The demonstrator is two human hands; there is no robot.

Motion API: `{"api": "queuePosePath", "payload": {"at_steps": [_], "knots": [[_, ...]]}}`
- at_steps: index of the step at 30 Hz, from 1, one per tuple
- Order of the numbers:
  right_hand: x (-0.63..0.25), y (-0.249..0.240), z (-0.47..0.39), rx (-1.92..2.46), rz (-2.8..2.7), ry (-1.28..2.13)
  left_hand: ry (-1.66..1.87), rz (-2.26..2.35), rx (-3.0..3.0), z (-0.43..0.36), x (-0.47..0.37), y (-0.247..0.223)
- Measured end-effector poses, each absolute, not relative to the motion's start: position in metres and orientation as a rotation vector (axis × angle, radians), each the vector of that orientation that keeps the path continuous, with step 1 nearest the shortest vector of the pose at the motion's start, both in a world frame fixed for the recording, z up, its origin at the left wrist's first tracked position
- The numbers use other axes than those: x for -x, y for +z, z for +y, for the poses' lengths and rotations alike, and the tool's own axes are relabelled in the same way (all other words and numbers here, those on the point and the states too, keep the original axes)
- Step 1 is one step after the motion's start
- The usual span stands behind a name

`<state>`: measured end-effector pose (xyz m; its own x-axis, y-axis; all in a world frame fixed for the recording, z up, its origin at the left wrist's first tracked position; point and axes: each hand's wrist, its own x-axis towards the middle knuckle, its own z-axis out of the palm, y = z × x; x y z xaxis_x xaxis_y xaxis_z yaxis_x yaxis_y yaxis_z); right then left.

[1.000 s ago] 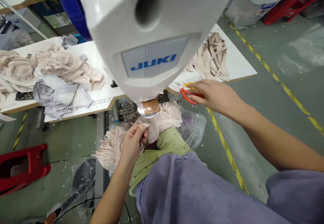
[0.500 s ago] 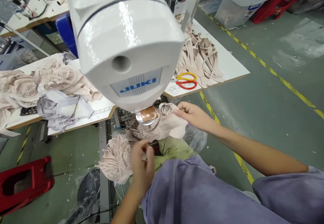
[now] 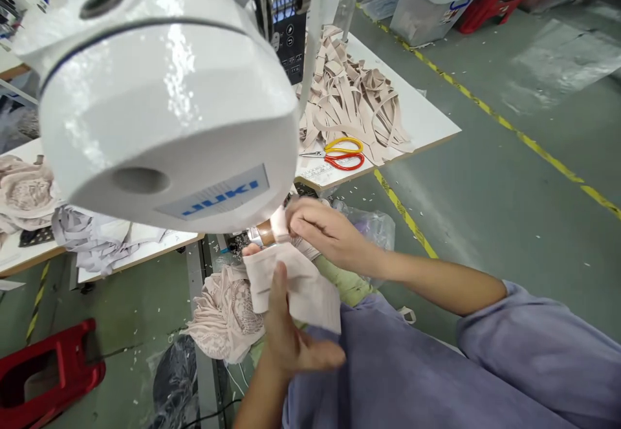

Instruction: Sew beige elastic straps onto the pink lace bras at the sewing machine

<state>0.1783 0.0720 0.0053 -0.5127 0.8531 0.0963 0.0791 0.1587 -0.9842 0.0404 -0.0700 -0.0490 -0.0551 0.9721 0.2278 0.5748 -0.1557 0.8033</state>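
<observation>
— Beige fabric piece (image 3: 303, 290), plain and folded, with a lace-patterned pink-beige garment (image 3: 223, 316) bunched beside it: where does it sit?

— Just under the nose of the glossy white sewing machine head with the blue JUKI label (image 3: 160, 105), in front of the person's lap. Starting from the far left, though: a red plastic stool (image 3: 46, 367) stands on the green floor, and above it the white worktable (image 3: 145, 254) carries a heap of pale pink lace pieces (image 3: 24, 189) and grey fabric strips (image 3: 92, 238).

— And the hands?

— The left hand (image 3: 291, 338) comes up from below, its fingers laid flat along the beige fabric piece, thumb spread out to the side; it presses and supports the cloth rather than clenching. The right hand (image 3: 323, 231) reaches in from the right and pinches the upper edge of the same piece, right beside the copper-coloured metal part (image 3: 264, 233) under the machine (whether the fingertips touch that part I cannot tell).

— What lies further right?

— On the table's right half, yellow- and red-handled scissors (image 3: 339, 153) rest just in front of a pile of beige elastic straps (image 3: 349, 96). Beyond the table edge, a yellow floor line (image 3: 485, 109) runs diagonally, and a grey covered bin (image 3: 427, 8) stands near the top.
</observation>
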Motion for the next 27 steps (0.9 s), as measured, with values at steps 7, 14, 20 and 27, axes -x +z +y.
{"api": "queuePosePath", "payload": {"at_steps": [7, 14, 20, 27], "knots": [[-0.172, -0.024, 0.095, 0.881, -1.748, 1.385, 0.742, 1.758, -1.961, -0.050, -0.020, -0.028], [-0.165, -0.033, 0.105, 0.899, -1.454, 1.801, 0.609, 1.815, -2.049, -0.050, -0.022, -0.027], [-0.151, -0.025, 0.130, 0.892, -1.717, 1.352, 0.599, 1.914, -1.885, -0.041, -0.023, -0.018], [-0.152, -0.026, 0.149, 0.670, -1.911, 1.042, 0.589, 1.948, -1.649, -0.034, -0.019, 0.001]]}}
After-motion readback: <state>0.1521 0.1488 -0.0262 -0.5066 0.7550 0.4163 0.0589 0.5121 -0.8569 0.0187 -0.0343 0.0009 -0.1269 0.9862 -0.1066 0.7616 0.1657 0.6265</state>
